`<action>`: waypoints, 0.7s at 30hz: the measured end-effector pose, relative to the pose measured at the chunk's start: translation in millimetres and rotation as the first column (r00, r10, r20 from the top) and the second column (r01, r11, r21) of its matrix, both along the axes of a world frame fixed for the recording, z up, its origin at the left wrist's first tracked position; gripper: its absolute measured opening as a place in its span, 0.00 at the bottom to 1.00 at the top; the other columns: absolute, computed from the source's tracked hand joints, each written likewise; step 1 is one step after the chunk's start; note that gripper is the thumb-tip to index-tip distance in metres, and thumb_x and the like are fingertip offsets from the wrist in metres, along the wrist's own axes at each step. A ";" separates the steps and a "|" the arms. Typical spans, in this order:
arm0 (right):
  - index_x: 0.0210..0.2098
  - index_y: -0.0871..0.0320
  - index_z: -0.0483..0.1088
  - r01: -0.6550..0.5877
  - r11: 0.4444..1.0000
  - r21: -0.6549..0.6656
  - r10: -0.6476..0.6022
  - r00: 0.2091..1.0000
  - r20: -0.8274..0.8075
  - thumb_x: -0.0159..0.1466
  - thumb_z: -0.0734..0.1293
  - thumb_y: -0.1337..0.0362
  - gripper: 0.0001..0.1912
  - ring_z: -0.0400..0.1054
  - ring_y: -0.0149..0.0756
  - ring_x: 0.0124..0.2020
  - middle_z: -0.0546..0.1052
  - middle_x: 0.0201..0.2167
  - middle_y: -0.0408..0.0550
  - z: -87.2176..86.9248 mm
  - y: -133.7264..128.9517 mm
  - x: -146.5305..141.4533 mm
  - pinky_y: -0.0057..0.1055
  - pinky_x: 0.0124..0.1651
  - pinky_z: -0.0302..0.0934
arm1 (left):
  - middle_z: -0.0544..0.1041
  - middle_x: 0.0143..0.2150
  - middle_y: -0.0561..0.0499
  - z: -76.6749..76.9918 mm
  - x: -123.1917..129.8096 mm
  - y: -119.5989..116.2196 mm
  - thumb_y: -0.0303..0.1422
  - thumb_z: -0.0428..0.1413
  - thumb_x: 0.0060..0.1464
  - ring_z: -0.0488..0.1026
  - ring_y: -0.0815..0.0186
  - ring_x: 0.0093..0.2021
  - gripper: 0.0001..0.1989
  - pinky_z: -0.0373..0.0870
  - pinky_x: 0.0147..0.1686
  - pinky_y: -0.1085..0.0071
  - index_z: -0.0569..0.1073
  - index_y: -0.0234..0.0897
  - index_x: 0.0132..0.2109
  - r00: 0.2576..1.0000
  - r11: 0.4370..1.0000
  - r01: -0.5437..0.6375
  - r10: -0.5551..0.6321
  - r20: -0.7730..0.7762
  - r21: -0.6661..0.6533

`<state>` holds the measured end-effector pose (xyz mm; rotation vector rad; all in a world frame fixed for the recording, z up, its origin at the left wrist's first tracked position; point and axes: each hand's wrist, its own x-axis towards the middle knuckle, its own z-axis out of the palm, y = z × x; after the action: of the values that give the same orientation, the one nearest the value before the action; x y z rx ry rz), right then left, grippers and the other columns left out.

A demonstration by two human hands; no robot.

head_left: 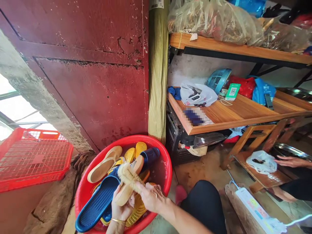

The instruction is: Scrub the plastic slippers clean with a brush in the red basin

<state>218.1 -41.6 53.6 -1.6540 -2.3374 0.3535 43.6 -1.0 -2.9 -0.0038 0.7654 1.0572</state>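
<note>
My left hand [121, 208] grips a tan slipper [129, 182] by its heel end, over the red basin [162, 169]. My right hand [151, 196] holds a bristly scrub brush [128, 175] pressed on the slipper's upper side. The basin holds several slippers: a dark blue one [97, 204] leaning over the near rim, another tan one [103, 164], yellow ones [136, 150] and a second dark blue one [149, 156] at the back. My knee in black trousers [204, 204] is right of the basin.
A red plastic crate [31, 159] lies left on brown sacking [56, 201]. A red door [92, 74] stands behind. Wooden shelves [239, 112] at right carry bags, a teal fan [218, 79] and a phone. Another person's hand [290, 161] rests near a white bag [262, 161]. A power strip [253, 209] lies on a board.
</note>
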 end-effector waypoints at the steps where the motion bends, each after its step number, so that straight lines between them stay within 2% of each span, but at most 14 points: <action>1: 0.69 0.46 0.57 0.031 1.000 -0.007 -0.031 1.000 -0.007 0.67 0.57 0.64 0.30 0.76 0.44 0.34 0.80 0.40 0.50 -0.5 10.7 0.0 0.34 0.36 0.68 | 0.84 0.33 0.46 1.3 0.1 1.5 0.35 0.52 0.61 0.81 0.61 0.28 0.19 0.78 0.26 0.70 0.74 0.35 0.57 1.000 1.000 0.004 -0.004 -0.006 0.006; 5: 0.69 0.50 0.58 0.194 0.980 -0.054 -0.195 0.981 -0.016 0.70 0.56 0.65 0.28 0.77 0.44 0.41 0.80 0.43 0.54 -1.9 42.5 16.2 0.34 0.43 0.68 | 0.84 0.41 0.38 4.9 4.3 1.9 0.36 0.50 0.62 0.78 0.65 0.24 0.23 0.76 0.22 0.72 0.72 0.30 0.60 0.997 0.996 0.065 -0.067 0.031 0.064; 8: 0.70 0.57 0.57 0.256 0.963 -0.081 -0.257 0.966 -0.006 0.71 0.54 0.66 0.28 0.77 0.43 0.42 0.81 0.41 0.56 -3.9 42.7 19.9 0.32 0.43 0.68 | 0.83 0.44 0.37 3.8 6.0 0.4 0.34 0.49 0.62 0.74 0.70 0.22 0.23 0.71 0.19 0.77 0.71 0.32 0.61 0.997 0.994 0.056 -0.060 0.042 0.092; 10: 0.70 0.53 0.57 0.187 0.979 -0.077 -0.189 0.982 -0.017 0.70 0.55 0.66 0.28 0.77 0.41 0.40 0.82 0.40 0.53 -7.6 31.7 12.4 0.30 0.42 0.68 | 0.83 0.41 0.40 2.6 4.4 1.3 0.34 0.49 0.62 0.72 0.71 0.21 0.21 0.69 0.18 0.79 0.73 0.35 0.59 0.998 0.997 0.050 -0.052 0.046 0.060; 13: 0.70 0.46 0.56 0.028 0.999 -0.023 -0.029 0.999 -0.021 0.69 0.57 0.65 0.30 0.77 0.41 0.38 0.81 0.43 0.50 -17.1 16.5 2.2 0.30 0.40 0.68 | 0.80 0.30 0.45 2.1 0.5 4.7 0.35 0.50 0.61 0.66 0.72 0.18 0.17 0.64 0.14 0.79 0.77 0.37 0.52 0.997 0.997 0.074 -0.074 0.038 0.007; 15: 0.70 0.48 0.56 0.065 0.998 -0.016 -0.065 0.998 0.014 0.70 0.55 0.66 0.30 0.78 0.42 0.38 0.81 0.43 0.52 -22.9 19.2 6.5 0.32 0.39 0.69 | 0.75 0.26 0.48 3.3 -0.8 7.0 0.37 0.50 0.60 0.64 0.73 0.17 0.17 0.61 0.12 0.80 0.77 0.36 0.51 0.994 0.994 0.107 -0.107 0.018 0.005; 18: 0.69 0.54 0.59 0.215 0.976 -0.038 -0.214 0.976 0.031 0.70 0.53 0.67 0.28 0.78 0.44 0.38 0.81 0.41 0.55 -25.8 38.9 28.2 0.34 0.41 0.70 | 0.74 0.25 0.48 6.5 0.4 8.9 0.36 0.49 0.62 0.63 0.74 0.16 0.19 0.59 0.12 0.81 0.75 0.29 0.52 0.989 0.990 0.140 -0.140 0.046 0.006; 21: 0.69 0.58 0.58 0.221 0.975 -0.014 -0.222 0.975 -0.023 0.71 0.52 0.66 0.28 0.77 0.44 0.42 0.81 0.44 0.57 -23.7 45.3 43.4 0.34 0.45 0.69 | 0.74 0.26 0.47 6.9 2.9 8.6 0.37 0.47 0.64 0.63 0.75 0.16 0.20 0.60 0.13 0.81 0.75 0.26 0.50 0.985 0.990 0.142 -0.141 0.103 -0.004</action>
<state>261.5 3.7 29.9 -1.8815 -2.1087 0.3395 46.5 7.7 4.0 -0.0131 0.6690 0.9106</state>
